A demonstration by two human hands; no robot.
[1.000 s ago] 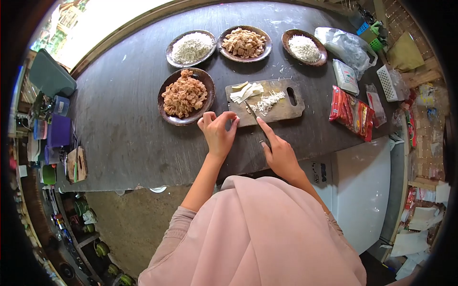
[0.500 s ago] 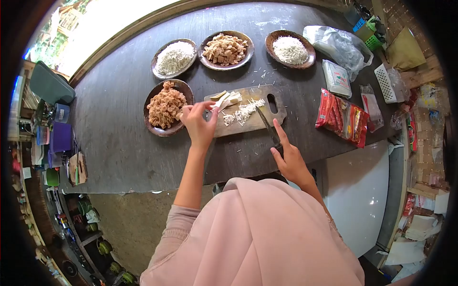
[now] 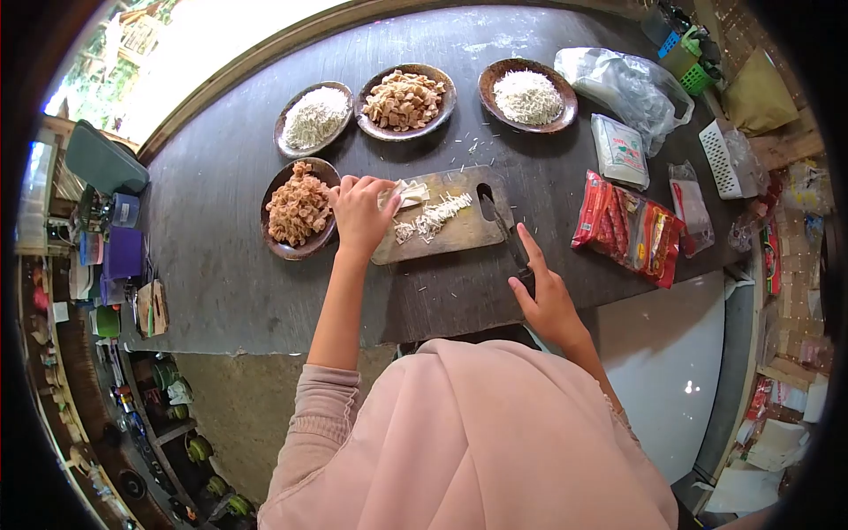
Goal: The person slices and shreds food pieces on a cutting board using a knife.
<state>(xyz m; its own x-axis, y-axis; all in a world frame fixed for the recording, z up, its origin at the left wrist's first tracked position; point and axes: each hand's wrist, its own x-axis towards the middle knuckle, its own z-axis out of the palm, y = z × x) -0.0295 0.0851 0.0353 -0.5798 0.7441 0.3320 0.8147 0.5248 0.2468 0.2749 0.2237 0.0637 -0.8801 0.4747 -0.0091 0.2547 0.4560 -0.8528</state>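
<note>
My right hand (image 3: 548, 296) is closed round the dark handle of a knife (image 3: 502, 219), whose blade points up over the right end of a wooden cutting board (image 3: 433, 246). On the board lie thin white strips (image 3: 435, 217) in a pile and larger pale slices (image 3: 411, 193) at its upper left. My left hand (image 3: 362, 212) hovers over the board's left end beside the slices, fingers bent; its fingertips are too unclear to show whether something is between them. A bowl of reddish-brown pieces (image 3: 299, 203) stands just left of it.
Behind the board stand a bowl of white shreds (image 3: 315, 118), a bowl of light brown pieces (image 3: 404, 101) and another white-filled bowl (image 3: 527, 97). Red packets (image 3: 627, 228), a white pack (image 3: 620, 150) and a clear plastic bag (image 3: 623, 88) lie right. Containers (image 3: 122, 253) line the left edge.
The view has shifted, so the table's things sit further left. My right hand has moved the knife from the strips to the board's right end. My left hand has shifted up by the slices.
</note>
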